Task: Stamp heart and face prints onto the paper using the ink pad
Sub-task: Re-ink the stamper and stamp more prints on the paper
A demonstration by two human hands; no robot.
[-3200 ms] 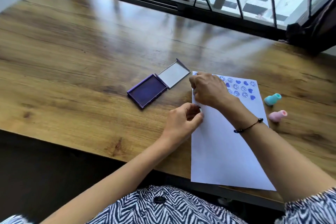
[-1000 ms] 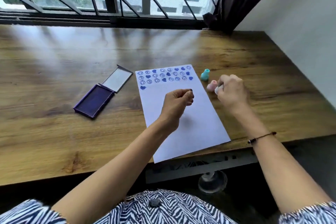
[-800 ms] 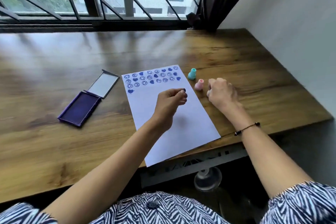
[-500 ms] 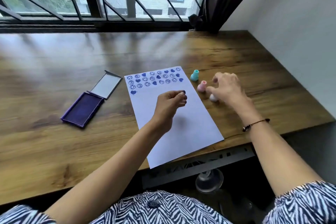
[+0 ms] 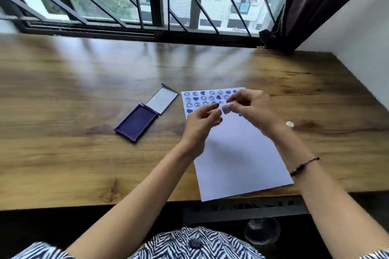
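Above the paper, both hands meet: right hand pinches a small pale stamp; left hand beside it, fingers loosely curled, grip unclear. Ink pad lies open on the desk, well left of the hands.

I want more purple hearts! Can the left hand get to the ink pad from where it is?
Probably yes. The ink pad lies open on the table, just left of the left hand, with only bare wood between them and its lid flipped back.
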